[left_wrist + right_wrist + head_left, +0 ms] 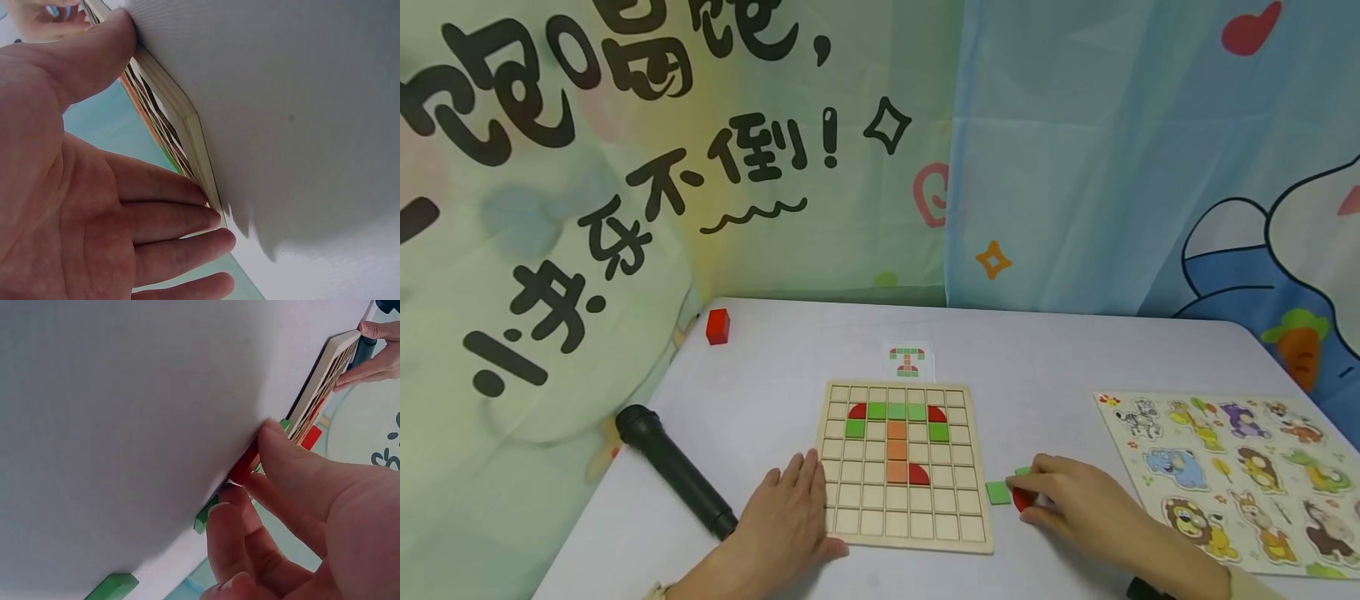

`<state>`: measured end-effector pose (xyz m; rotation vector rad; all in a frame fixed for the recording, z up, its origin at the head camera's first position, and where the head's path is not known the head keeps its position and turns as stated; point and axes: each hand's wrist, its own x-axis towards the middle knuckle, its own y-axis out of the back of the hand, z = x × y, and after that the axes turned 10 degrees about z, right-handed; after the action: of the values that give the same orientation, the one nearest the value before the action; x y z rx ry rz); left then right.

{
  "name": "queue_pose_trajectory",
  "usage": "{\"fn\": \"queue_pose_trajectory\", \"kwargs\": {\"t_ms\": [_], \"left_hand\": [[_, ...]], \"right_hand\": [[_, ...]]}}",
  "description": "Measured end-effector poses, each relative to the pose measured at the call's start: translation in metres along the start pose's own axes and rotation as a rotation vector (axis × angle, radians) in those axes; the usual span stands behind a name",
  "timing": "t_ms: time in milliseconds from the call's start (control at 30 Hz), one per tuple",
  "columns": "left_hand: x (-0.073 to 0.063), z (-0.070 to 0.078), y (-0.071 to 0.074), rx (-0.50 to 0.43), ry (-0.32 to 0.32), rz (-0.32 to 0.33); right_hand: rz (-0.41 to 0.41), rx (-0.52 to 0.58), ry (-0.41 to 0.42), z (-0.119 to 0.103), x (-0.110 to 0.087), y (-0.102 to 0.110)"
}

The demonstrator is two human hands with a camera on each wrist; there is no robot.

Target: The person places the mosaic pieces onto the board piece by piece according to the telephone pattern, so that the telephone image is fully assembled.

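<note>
My left hand (786, 517) lies with straight fingers along the left edge of a wooden grid board (921, 527); in the left wrist view the thumb and fingertips are right at its rim. On the board, green, orange and red pieces make a T-like pattern, with a red quarter-round (918, 474) beside the lowest orange square (897, 472). Right of the board, my right hand (1078, 504) pinches a red piece (245, 464) between thumb and forefinger, low over the table. A green square (998, 492) lies between that hand and the board; another green piece (1022, 471) is partly hidden behind the fingers.
Behind the board lies a small pattern card (927, 367). A black microphone (677, 471) is on the left, and a red block (718, 327) stands at the back left corner. An animal puzzle board (1217, 492) covers the right side. Printed curtains (1075, 167) hang behind the table.
</note>
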<state>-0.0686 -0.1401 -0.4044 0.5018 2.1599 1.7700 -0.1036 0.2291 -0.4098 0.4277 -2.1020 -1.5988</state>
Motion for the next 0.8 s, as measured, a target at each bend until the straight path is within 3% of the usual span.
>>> {"fn": "queue_pose_trajectory", "kwargs": {"t_ms": [267,600,800], "left_hand": [[0.000,0.000,-0.001,0.005,-0.006,-0.001],[0.000,-0.001,0.000,0.007,-0.001,0.002],[0.000,-0.001,-0.001,-0.001,0.000,0.007]], "right_hand": [[-0.077,0.049,-0.023,0.004,0.002,0.000],[0.057,0.025,0.111,-0.001,-0.001,-0.003],[0.033,0.027,0.132,-0.009,0.001,0.000]]}}
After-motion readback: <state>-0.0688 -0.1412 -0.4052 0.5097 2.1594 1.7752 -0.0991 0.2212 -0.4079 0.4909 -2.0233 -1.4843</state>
